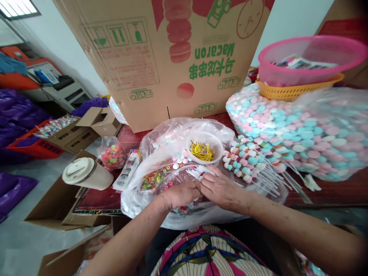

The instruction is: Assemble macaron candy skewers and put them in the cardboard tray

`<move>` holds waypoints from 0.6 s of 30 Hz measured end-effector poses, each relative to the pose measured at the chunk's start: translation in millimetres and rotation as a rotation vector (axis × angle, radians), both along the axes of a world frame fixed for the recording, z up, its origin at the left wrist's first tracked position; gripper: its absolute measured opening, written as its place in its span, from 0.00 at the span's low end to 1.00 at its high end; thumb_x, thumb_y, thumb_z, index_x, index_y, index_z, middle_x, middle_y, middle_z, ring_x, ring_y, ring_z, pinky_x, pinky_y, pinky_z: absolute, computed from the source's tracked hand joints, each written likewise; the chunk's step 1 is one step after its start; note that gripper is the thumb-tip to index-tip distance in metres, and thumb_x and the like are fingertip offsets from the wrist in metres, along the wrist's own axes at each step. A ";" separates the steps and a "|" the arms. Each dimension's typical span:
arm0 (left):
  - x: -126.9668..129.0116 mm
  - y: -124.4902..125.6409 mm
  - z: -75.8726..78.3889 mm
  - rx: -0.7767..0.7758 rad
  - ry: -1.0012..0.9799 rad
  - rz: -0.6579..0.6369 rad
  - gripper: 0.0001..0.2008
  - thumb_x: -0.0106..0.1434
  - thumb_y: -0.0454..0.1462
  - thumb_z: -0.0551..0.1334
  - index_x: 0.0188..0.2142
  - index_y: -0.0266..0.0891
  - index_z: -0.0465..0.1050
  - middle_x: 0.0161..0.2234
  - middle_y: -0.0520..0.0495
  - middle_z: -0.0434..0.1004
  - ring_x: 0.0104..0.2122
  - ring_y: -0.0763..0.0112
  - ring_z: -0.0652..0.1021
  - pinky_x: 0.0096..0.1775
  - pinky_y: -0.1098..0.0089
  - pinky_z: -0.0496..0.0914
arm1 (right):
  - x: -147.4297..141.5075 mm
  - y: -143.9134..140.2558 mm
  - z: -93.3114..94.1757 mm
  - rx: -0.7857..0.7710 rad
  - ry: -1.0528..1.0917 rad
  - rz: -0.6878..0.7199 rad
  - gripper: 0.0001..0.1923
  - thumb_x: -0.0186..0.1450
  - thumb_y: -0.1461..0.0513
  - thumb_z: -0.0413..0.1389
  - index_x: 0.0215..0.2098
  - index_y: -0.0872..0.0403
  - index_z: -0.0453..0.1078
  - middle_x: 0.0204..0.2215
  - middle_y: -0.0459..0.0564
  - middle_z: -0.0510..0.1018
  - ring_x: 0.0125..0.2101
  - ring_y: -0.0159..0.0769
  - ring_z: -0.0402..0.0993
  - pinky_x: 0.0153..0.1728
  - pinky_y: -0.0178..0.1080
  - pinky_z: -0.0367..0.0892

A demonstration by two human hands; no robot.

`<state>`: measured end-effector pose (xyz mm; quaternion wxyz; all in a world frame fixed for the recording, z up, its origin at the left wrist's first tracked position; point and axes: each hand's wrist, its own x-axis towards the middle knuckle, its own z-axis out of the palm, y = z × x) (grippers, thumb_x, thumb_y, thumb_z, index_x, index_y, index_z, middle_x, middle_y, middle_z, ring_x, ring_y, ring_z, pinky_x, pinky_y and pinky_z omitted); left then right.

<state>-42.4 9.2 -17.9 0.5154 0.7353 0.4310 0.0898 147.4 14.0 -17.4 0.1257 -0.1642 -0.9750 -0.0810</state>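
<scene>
My left hand (181, 195) is closed in a fist, low over the clear plastic bag (135, 207) on the table. Its fingers hide whatever they grip; a colourful bit of something shows below them. My right hand (222, 188) touches it, fingers curled. From the right fingers juts a fanned bundle of thin white sticks (197, 170). Just beyond stands a white bowl (221, 147) of gold twist ties (202, 151). Ring-shaped coloured candies (152, 180) lie left of the hands. Pink and white marshmallows (181, 156) sit behind them. Skewered marshmallows (240, 161) lie to the right.
A large cardboard box (172, 69) stands at the back. On the right, a big bag of marshmallows (301, 130) lies under a yellow basket (287, 92) and pink basket (313, 74). To the left are a white cup (97, 176), printed packets (128, 172) and a candy bag (112, 155).
</scene>
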 end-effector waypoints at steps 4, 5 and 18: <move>-2.6 -4.6 16.4 0.164 0.181 -0.249 0.12 0.66 0.39 0.52 0.30 0.38 0.71 0.27 0.49 0.75 0.27 0.69 0.73 0.31 0.72 0.68 | -4.0 -3.6 -6.2 -0.390 -0.097 -0.087 0.11 0.61 0.69 0.47 0.31 0.60 0.71 0.27 0.58 0.77 0.31 0.43 0.72 0.41 0.51 0.66; -3.7 -7.2 20.2 0.289 0.265 -0.285 0.12 0.66 0.39 0.53 0.31 0.37 0.71 0.28 0.47 0.75 0.28 0.68 0.74 0.32 0.71 0.68 | -5.7 -6.4 -6.4 -0.590 -0.069 -0.149 0.10 0.61 0.68 0.47 0.29 0.59 0.70 0.25 0.57 0.76 0.29 0.43 0.72 0.37 0.48 0.68; -27.5 -28.4 -22.8 0.137 -0.328 0.925 0.14 0.59 0.42 0.60 0.20 0.38 0.69 0.19 0.53 0.66 0.22 0.73 0.67 0.28 0.72 0.61 | -18.5 136.6 7.7 -0.693 -0.059 -0.693 0.11 0.66 0.60 0.53 0.29 0.58 0.71 0.31 0.52 0.77 0.34 0.36 0.73 0.35 0.37 0.66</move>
